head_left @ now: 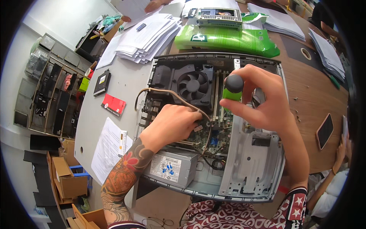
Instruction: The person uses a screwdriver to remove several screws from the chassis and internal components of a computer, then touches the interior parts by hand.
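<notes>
A person's right hand (267, 99) pinches a green-and-black tool handle (233, 84) above an opened computer case (249, 168) on the bench (127, 78), the left hand (171, 124) curled inside below the black fan (192, 86), its grip impossible to tell.

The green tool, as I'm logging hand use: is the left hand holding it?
No, the right hand grips the green tool above the open case.

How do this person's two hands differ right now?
The right hand grips a green tool with a dark end; whether the left hand holds anything is hidden. The left hand sits low inside the open computer; the right hand is higher. The left forearm is tattooed; the right forearm shows no tattoo. Both hands are bare.
</notes>
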Demonstrator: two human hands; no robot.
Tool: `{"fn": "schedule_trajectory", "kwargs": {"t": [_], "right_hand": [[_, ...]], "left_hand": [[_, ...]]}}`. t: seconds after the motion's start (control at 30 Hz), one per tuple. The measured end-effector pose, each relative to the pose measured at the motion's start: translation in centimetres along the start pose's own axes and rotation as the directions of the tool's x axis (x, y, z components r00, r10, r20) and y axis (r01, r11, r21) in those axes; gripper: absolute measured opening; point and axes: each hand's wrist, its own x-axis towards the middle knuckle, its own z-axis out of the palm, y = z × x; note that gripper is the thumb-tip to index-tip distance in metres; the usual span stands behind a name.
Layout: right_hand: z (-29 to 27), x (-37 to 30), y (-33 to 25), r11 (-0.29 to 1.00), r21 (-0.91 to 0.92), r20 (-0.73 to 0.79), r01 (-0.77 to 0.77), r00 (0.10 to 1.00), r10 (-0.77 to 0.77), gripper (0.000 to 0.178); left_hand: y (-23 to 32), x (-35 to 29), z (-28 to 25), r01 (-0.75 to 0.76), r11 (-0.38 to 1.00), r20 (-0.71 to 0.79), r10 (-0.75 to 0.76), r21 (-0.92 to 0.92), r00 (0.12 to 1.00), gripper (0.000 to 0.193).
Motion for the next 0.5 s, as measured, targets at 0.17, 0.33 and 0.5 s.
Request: {"fn": "schedule_trajectory", "kwargs": {"t": [0.17, 0.33, 0.5], "right_hand": [[-0.22, 0.04, -0.65, 0.999, 0.048, 0.051, -0.017, 0.999, 0.015, 0.034], [-0.13, 0.19, -0.49, 0.994, 0.098, 0.050, -0.046, 0.998, 0.042, 0.033], [-0.30, 0.27, -0.15, 0.994, 0.110, 0.043, -0.016, 0.999, 0.012, 0.033]], "left_hand": [[0.41, 0.29, -0.23, -0.011, 1.000, 0.002, 0.011, 0.007, 1.000, 0.017], [0.78, 0.55, -0.45, -0.008, 1.000, -0.021, 0.007, -0.022, 1.000, 0.015], [0.88, 0.70, -0.64, -0.024, 1.000, -0.030, 0.023, -0.013, 0.999, 0.015]]}}
